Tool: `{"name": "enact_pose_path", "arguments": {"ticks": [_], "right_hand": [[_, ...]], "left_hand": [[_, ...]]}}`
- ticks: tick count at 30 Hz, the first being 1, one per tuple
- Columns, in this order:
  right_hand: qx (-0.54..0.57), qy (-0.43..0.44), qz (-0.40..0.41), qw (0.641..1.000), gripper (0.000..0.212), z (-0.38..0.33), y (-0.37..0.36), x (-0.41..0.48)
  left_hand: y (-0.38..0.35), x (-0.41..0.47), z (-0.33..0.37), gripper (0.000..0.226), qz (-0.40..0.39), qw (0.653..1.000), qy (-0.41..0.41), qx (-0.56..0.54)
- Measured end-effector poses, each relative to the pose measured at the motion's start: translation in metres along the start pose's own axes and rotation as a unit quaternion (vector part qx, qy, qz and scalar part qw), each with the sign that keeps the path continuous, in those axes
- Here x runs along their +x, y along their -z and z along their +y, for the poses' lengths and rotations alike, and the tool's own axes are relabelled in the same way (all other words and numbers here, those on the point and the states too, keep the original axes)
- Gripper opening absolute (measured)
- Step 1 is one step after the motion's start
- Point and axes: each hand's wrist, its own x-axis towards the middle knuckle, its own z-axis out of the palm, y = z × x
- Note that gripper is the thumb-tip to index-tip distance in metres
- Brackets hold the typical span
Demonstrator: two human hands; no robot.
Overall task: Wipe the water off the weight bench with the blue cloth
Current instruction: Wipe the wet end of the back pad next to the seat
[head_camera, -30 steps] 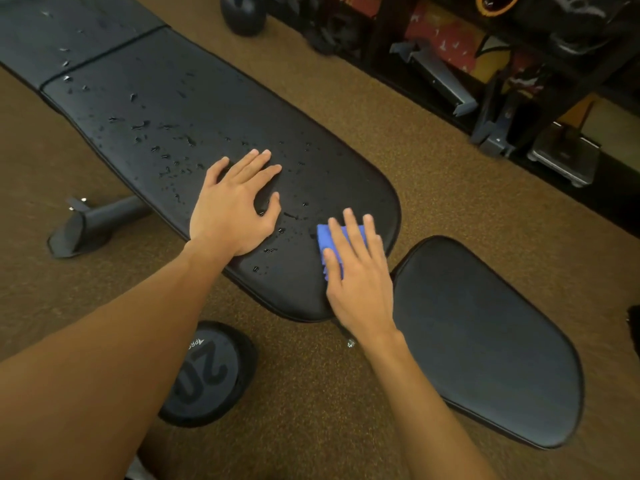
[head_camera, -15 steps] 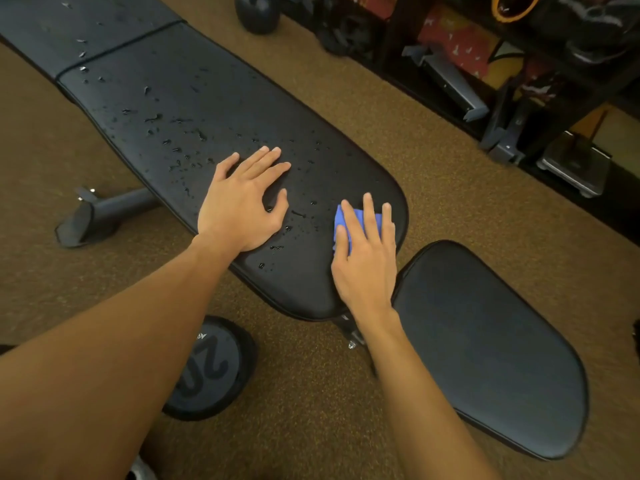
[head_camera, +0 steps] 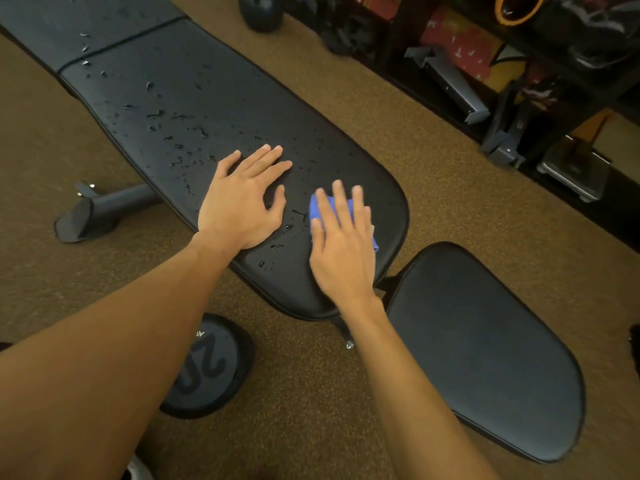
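A black padded weight bench (head_camera: 214, 98) runs from the upper left toward the middle, dotted with water drops (head_camera: 173, 136) on its long back pad. My left hand (head_camera: 244, 199) lies flat on the pad with fingers spread. Just to its right, my right hand (head_camera: 341, 244) presses a small folded blue cloth (head_camera: 315, 211) onto the pad's rounded near end with straight fingers; the hand covers most of the cloth. The separate seat pad (head_camera: 485, 348) at the lower right looks dry.
A round 20 weight plate (head_camera: 207, 365) lies on the brown carpet under my left forearm. The bench's foot bar (head_camera: 104, 206) sticks out at the left. Dark racks with gym gear (head_camera: 460, 84) line the far right; a dark ball-shaped object (head_camera: 259, 13) sits at the top.
My right hand slid the blue cloth up the pad and then a little left, toward my left hand. The left hand has stayed flat in the same spot.
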Motion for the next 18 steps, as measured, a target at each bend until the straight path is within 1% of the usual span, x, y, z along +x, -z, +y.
{"name": "enact_pose_path", "arguments": {"ticks": [2,3,4,5,8,9,10,11,14,15,17,18], "right_hand": [[0.0,0.079,-0.02,0.997,0.052,0.002,0.005,-0.019],[0.002,0.094,-0.029,0.995,0.052,0.009,0.008,-0.026],[0.003,0.085,-0.029,0.996,0.052,0.018,0.009,-0.029],[0.003,0.056,-0.023,0.998,0.052,0.027,0.009,-0.025],[0.007,-0.051,-0.001,0.999,0.054,0.033,0.006,0.008],[0.009,-0.06,-0.002,0.998,0.054,0.029,0.004,0.017],[0.011,-0.047,-0.006,0.999,0.054,0.023,0.004,0.021],[0.014,-0.015,-0.013,1.0,0.053,0.017,0.004,0.019],[0.018,0.119,-0.046,0.992,0.051,0.008,0.011,-0.012],[0.023,0.151,-0.059,0.987,0.05,0.012,0.014,-0.022],[0.031,0.175,-0.069,0.982,0.05,0.027,0.016,-0.021],[0.033,0.164,-0.063,0.984,0.05,0.035,0.017,-0.013]], "left_hand": [[0.0,0.0,0.0,0.048,0.001,1.0,-0.001,-0.002],[0.0,0.0,0.0,0.048,0.001,1.0,-0.001,-0.003],[0.001,0.0,0.0,0.048,-0.002,1.0,0.0,-0.004],[0.001,0.001,0.0,0.049,-0.005,1.0,0.002,-0.004],[0.001,0.001,0.0,0.05,-0.015,1.0,0.008,-0.005],[0.001,0.001,0.0,0.05,-0.016,1.0,0.008,-0.006],[0.0,0.001,0.0,0.05,-0.015,1.0,0.007,-0.006],[0.0,0.0,0.0,0.049,-0.013,1.0,0.005,-0.005],[-0.001,0.0,-0.001,0.048,-0.007,1.0,-0.001,-0.006],[0.0,0.0,-0.002,0.048,-0.006,1.0,-0.001,-0.007],[0.0,0.0,-0.002,0.049,-0.005,1.0,0.002,-0.011],[0.0,0.001,-0.001,0.049,-0.006,1.0,0.003,-0.013]]}}
